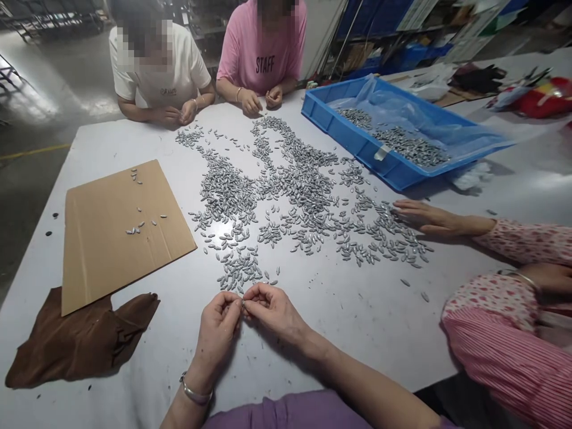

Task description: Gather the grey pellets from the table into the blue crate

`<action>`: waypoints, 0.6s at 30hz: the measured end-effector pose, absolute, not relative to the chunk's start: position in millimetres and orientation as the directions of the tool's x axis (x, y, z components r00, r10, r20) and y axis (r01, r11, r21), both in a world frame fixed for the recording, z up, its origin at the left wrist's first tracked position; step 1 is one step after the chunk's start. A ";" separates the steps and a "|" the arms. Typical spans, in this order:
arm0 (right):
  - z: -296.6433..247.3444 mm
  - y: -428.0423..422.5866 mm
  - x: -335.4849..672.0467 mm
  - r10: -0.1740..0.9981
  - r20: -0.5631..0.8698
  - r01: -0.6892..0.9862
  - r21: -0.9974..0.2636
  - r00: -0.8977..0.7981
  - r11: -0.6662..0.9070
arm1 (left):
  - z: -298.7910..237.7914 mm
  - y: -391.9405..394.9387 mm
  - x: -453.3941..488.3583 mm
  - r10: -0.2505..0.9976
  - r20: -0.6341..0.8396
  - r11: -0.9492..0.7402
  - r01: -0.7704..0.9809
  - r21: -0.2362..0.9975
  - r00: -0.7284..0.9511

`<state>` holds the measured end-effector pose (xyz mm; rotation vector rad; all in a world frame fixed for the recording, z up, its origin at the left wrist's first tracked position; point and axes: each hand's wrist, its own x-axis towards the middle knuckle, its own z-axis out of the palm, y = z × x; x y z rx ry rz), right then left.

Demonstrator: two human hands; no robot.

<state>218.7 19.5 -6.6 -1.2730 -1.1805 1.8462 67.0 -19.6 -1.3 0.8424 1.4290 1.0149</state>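
Observation:
My left hand (220,319) and my right hand (272,310) meet at the near side of the white table, thumbs and forefingers pinched together. Between the fingertips sits one small grey, pointed piece (243,302), mostly covered by them; both hands seem to grip it. Just beyond lies a loose cluster of the same grey spindle-shaped pieces (239,268). Larger heaps of these pieces (308,185) spread over the middle of the table.
A cardboard sheet (120,220) with several grey pieces lies left, partly over a brown cloth (80,345). A blue tray (348,140), plastic-lined, holds more pieces. Two people sit opposite. At right, another person's hand (424,217) reaches into the pieces.

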 end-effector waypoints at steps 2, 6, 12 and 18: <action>-8.4 19.3 218.2 0.848 -0.394 0.010 -0.908 -0.354 -0.418 | -1.7 -20.1 66.9 0.929 -0.353 0.352 -0.021 0.936 -0.110; -10.5 19.9 219.2 0.807 -0.446 -0.065 -0.859 -0.387 -0.507 | -4.2 -20.8 66.2 0.923 -0.364 0.365 -0.014 0.931 -0.122; -6.2 20.2 221.8 0.774 -0.486 -0.086 -0.823 -0.407 -0.562 | -9.9 -21.7 64.8 0.879 -0.459 0.450 -0.097 0.888 -0.126; -9.9 19.8 219.3 0.800 -0.477 -0.041 -0.850 -0.364 -0.526 | -17.0 -19.7 62.8 0.862 -0.494 0.473 -0.170 0.864 -0.113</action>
